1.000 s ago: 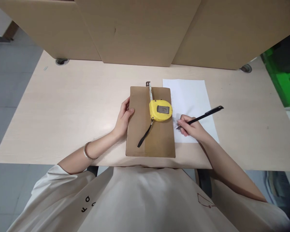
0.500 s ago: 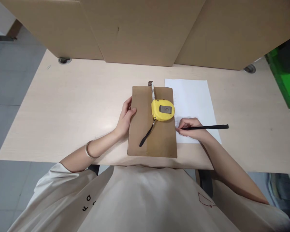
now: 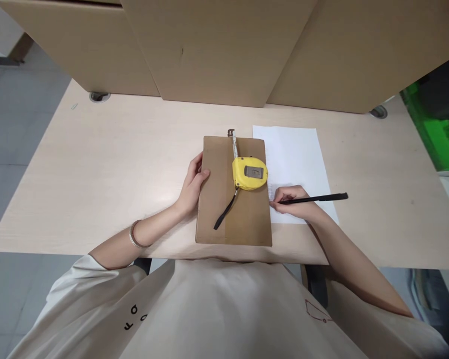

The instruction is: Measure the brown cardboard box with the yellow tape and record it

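A brown cardboard piece (image 3: 224, 219) lies on the desk in front of me. A yellow tape measure (image 3: 249, 173) sits on it, its tape pulled out to the cardboard's far edge and its black strap trailing toward me. My left hand (image 3: 193, 185) rests against the cardboard's left edge, thumb on top. My right hand (image 3: 294, 202) is closed on a black pen (image 3: 316, 198), tip down on the white paper sheet (image 3: 295, 159) beside the cardboard. Faint writing runs along the paper's left margin.
The light wooden desk (image 3: 108, 164) has tan partition panels (image 3: 217, 50) along its back edge and cable grommets (image 3: 98, 95) in both far corners. A green object (image 3: 434, 129) stands at the right, off the desk. Grey floor shows at left.
The pen has tipped from a raised slant to lying almost level, pointing right. My right hand shifted slightly toward me along the paper's left margin. My left hand stayed put.
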A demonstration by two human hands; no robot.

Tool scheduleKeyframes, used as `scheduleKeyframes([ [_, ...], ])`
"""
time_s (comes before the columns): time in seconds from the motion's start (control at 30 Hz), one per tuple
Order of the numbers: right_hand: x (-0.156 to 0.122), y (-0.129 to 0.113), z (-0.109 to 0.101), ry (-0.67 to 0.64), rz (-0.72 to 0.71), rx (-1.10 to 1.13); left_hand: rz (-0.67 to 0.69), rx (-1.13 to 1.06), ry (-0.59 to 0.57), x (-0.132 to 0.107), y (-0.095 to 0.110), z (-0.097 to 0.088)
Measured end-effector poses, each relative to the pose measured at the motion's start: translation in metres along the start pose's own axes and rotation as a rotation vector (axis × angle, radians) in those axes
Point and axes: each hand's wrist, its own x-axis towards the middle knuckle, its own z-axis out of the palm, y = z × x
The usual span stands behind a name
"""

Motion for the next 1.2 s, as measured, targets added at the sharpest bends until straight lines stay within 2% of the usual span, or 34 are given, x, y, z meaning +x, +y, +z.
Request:
scheduleKeyframes([
  [0.3, 0.002, -0.002, -0.001, 0.037, -0.021, -0.038, 0.01, 0.071, -0.045, 0.002, -0.002, -0.003],
  [0.57, 0.001, -0.002, 0.001, -0.007, -0.018, -0.038, 0.014, 0.049, -0.016, 0.004, -0.002, -0.003],
  [0.73, 0.0, -0.011, -0.001, 0.015, 0.012, -0.065, 0.02, 0.059, -0.023, 0.004, -0.003, -0.004],
  [0.8, -0.004, -0.015, -0.011, 0.131, 0.072, -0.116, 0.022, 0.065, -0.014, 0.005, -0.004, -0.004],
  [0.9, -0.009, -0.019, -0.033, 0.377, 0.202, -0.258, 0.027, 0.079, -0.016, 0.005, -0.006, -0.006],
  [1.0, -0.009, -0.02, -0.047, 0.482, 0.308, -0.454, 0.044, 0.085, -0.039, 0.005, -0.007, -0.006],
  [1.07, -0.005, -0.021, -0.046, 0.464, 0.437, -0.675, 0.039, 0.077, -0.044, 0.004, -0.007, -0.006],
  [1.13, 0.0, -0.022, -0.04, 0.372, 0.57, -0.894, 0.026, 0.067, -0.034, 0.004, -0.005, -0.004],
  [1.2, 0.004, -0.023, -0.031, 0.273, 0.644, -1.012, 0.022, 0.058, -0.017, 0.004, -0.004, -0.003],
])
